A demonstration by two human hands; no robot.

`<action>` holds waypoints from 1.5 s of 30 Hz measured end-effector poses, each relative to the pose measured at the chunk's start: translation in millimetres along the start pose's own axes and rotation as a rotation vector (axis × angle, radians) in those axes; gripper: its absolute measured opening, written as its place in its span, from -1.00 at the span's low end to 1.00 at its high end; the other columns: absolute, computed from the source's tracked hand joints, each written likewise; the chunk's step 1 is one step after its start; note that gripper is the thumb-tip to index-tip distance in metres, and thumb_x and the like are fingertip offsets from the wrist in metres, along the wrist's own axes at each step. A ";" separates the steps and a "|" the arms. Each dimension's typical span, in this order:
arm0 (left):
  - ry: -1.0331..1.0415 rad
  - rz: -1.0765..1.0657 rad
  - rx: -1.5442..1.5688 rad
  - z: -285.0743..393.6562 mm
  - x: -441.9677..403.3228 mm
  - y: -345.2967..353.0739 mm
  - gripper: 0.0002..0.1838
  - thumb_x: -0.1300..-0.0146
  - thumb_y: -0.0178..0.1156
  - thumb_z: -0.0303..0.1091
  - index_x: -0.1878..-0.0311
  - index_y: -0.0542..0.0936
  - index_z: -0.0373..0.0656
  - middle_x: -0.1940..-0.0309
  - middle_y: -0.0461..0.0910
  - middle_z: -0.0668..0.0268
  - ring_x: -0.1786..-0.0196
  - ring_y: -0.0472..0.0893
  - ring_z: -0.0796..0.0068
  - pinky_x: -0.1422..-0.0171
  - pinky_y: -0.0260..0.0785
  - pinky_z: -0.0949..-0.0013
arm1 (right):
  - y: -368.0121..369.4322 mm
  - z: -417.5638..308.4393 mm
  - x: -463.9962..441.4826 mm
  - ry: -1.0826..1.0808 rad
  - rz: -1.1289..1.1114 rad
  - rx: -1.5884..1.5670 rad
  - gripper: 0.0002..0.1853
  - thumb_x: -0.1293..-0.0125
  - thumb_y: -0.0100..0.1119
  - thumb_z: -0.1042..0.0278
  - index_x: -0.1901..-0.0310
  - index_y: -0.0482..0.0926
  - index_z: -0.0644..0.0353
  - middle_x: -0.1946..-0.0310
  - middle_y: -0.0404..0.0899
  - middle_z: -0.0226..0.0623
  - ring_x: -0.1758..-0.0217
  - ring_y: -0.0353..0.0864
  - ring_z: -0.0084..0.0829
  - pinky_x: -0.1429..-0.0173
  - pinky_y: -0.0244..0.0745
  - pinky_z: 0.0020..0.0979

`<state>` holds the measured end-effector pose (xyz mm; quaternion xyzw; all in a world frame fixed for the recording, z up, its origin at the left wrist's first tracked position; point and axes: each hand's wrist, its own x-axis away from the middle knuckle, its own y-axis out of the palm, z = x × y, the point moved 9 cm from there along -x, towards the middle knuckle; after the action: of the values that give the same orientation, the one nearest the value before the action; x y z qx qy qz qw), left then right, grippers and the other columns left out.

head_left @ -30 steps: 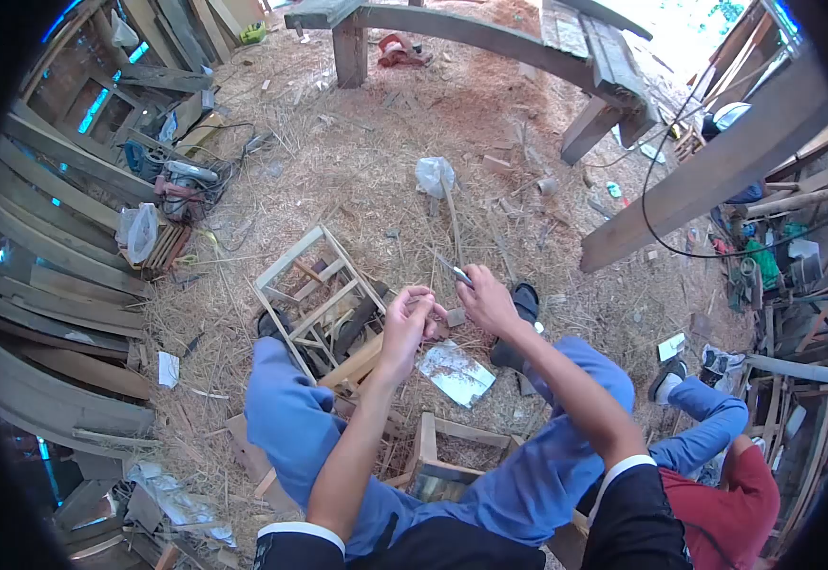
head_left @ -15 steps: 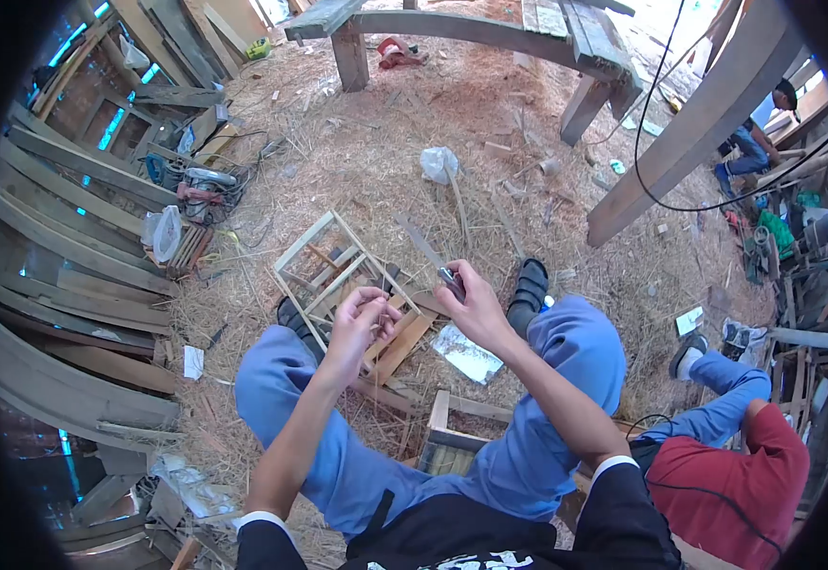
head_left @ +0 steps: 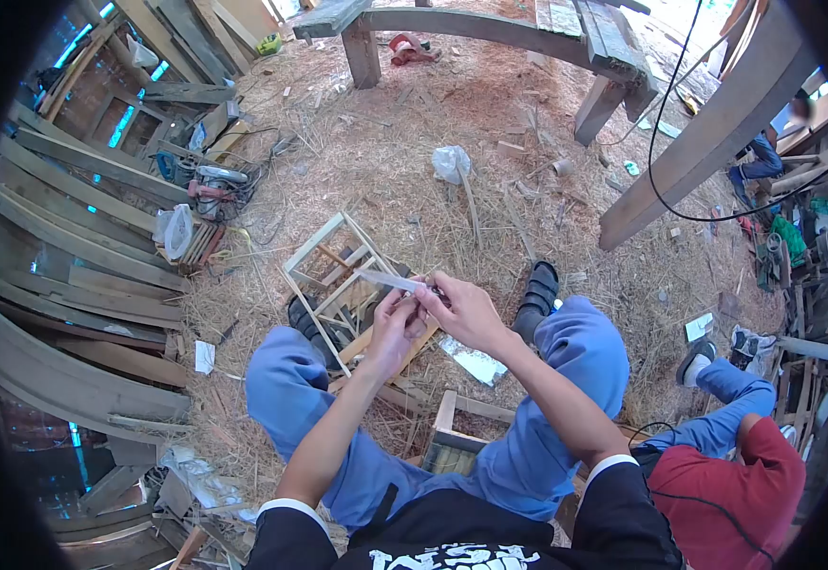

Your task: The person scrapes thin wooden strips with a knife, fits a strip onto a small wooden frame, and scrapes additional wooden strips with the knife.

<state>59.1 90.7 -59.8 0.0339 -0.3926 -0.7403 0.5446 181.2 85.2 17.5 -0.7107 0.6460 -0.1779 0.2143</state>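
In front of my knees my two hands meet. My right hand (head_left: 461, 309) is closed round the dark handle of a knife (head_left: 387, 279), whose long pale blade points left. Just below the blade my left hand (head_left: 397, 328) has its fingers pinched together, touching or nearly touching the right fingers. Whatever it pinches is too small or too hidden to make out. Beneath the hands, a light wooden frame with crossbars (head_left: 311, 249) lies on the ground between my feet. A white sheet (head_left: 473, 359) lies to its right.
A wooden box (head_left: 456, 442) stands between my legs. Power tools (head_left: 212, 185) and stacked boards (head_left: 100, 294) line the left. A slanted post (head_left: 699, 128) and hanging cable are at right. A person in a red shirt (head_left: 723, 484) sits close by; a workbench (head_left: 471, 28) stands ahead.
My hands have come together. The knife has swung from pointing up and away to pointing left, its blade now over my left fingers. The view has shifted slightly.
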 end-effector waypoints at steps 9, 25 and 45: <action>-0.082 -0.065 0.011 0.1 10.0 11.9 -0.56 -0.51 0.02 -0.45 -0.41 0.41 -0.21 0.36 0.52 0.46 0.56 0.19 0.78 0.48 0.03 0.57 | -16.2 -29.6 9.0 -0.316 0.028 0.215 -0.63 -0.46 0.12 -0.01 0.01 0.57 0.16 0.34 0.60 -0.15 0.21 0.61 -0.07 0.09 0.41 -0.13; -0.144 -0.181 0.012 3.8 27.1 20.8 -0.49 -0.56 -0.02 -0.38 -0.53 0.27 -0.11 0.43 0.36 0.51 0.52 0.19 0.79 0.44 0.04 0.61 | -21.4 -34.3 13.1 -0.514 0.065 0.408 -0.62 -0.35 0.21 -0.11 0.15 0.59 0.08 0.40 0.58 -0.38 0.26 0.61 -0.29 0.11 0.38 -0.27; -0.126 -0.164 -0.012 3.1 34.2 13.2 -0.56 -0.56 0.05 -0.34 -0.46 0.42 -0.03 0.49 0.30 0.51 0.57 0.14 0.74 0.50 -0.03 0.56 | -94.3 0.2 3.3 -0.195 0.373 0.298 -0.67 -0.42 0.19 0.05 0.28 0.56 0.19 0.49 0.53 -0.12 0.31 0.58 -0.04 0.17 0.39 -0.08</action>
<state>54.1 62.7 -36.6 0.0159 -0.4176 -0.7855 0.4565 261.0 88.9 67.7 -0.5535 0.7089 -0.1590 0.4072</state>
